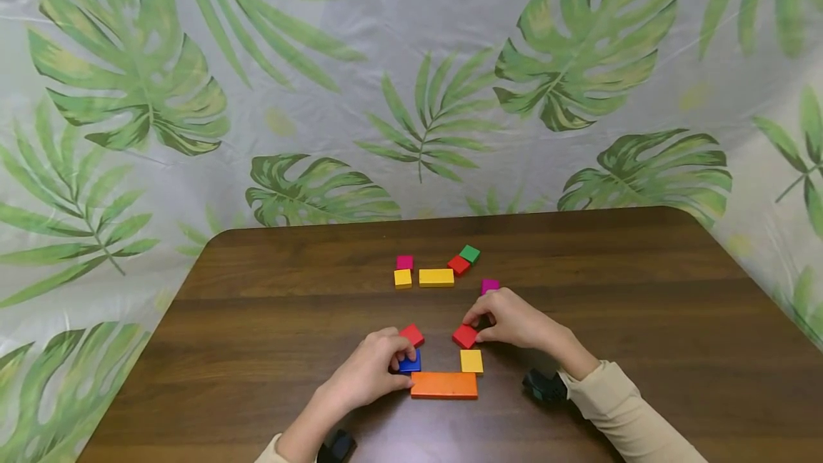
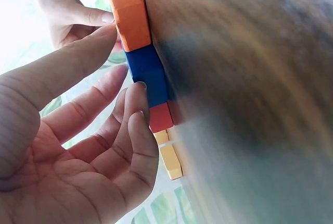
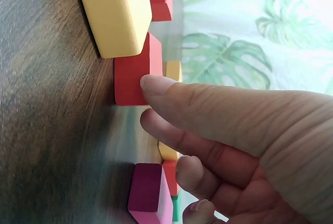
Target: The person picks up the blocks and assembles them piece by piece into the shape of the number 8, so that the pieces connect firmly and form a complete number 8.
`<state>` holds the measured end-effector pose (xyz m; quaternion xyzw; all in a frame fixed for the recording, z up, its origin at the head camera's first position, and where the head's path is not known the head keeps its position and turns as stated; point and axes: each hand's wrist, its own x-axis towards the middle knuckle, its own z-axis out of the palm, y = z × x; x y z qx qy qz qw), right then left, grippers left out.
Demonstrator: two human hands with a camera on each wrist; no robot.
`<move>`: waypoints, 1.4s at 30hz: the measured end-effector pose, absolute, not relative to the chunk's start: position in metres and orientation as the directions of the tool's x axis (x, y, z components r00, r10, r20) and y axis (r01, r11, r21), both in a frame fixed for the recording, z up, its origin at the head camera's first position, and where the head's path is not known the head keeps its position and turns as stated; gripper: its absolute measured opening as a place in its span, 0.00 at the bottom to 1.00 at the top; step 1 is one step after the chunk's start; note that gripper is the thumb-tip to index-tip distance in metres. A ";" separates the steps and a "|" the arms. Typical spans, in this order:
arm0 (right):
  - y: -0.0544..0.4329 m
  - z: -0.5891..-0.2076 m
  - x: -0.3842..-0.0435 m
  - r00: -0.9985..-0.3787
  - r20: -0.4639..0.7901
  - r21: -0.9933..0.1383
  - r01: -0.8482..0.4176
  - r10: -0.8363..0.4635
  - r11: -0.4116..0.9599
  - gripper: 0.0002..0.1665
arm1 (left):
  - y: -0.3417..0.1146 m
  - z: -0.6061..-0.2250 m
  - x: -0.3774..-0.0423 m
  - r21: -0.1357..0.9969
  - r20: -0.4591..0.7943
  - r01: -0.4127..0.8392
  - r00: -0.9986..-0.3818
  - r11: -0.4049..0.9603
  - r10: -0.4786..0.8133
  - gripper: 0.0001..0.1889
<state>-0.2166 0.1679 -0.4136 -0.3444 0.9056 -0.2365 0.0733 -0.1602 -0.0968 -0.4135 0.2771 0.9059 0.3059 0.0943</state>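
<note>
L hand [image 1: 376,363] was half-curled w/o a grip, fingertips at blue block [image 1: 410,362], thumb at L end of orange bar [image 1: 444,386], prob. to keep both aligned; R hand [image 1: 514,316] pinched a red block [image 1: 464,336] thumb-vs-index beyond the bar's R end, prob. for angle ctrl. Yellow block [image 1: 471,361] sat btwn that red & the bar; all looked like smooth painted wood, flat faces, eased edges, on dark wood-grain table [image 1: 257,341].
</note>
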 end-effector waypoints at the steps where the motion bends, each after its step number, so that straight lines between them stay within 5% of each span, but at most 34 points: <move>1: 0.168 -0.414 -0.217 -0.751 0.029 -0.482 -0.589 -0.660 0.649 0.12 | -0.097 -0.413 -0.160 0.606 0.001 0.446 -0.828 0.658 0.560 0.11; 42: 0.173 -0.411 -0.219 -0.730 0.006 -0.486 -0.600 -0.684 0.636 0.12 | -0.096 -0.413 -0.160 0.609 -0.033 0.421 -0.834 0.673 0.551 0.12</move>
